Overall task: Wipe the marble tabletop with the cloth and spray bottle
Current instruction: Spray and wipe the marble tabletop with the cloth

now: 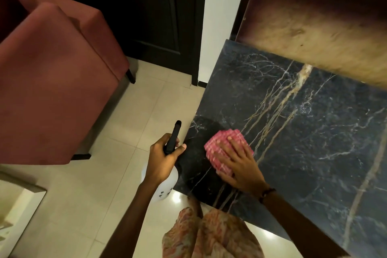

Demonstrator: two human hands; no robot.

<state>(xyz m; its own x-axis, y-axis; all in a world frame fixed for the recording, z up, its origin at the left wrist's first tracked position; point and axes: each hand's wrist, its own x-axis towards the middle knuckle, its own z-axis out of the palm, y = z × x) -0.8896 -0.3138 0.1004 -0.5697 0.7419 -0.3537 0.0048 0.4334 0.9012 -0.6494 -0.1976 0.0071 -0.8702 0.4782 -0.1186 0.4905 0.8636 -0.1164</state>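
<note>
The black marble tabletop (303,123) with white and gold veins fills the right half of the view. A pink checked cloth (222,144) lies on its near left corner, pressed flat under my right hand (240,163). My left hand (163,157) grips the black handle of a white spray bottle (165,184), held just off the table's left edge, above the floor. The bottle's black nozzle sticks up past my fingers. Most of the bottle's body is hidden behind my hand and wrist.
A red upholstered chair (52,81) stands on the beige tiled floor (134,123) to the left. A dark door (134,10) is behind it. A wooden recess (314,27) rises behind the tabletop. Patterned clothing (209,234) shows at the bottom.
</note>
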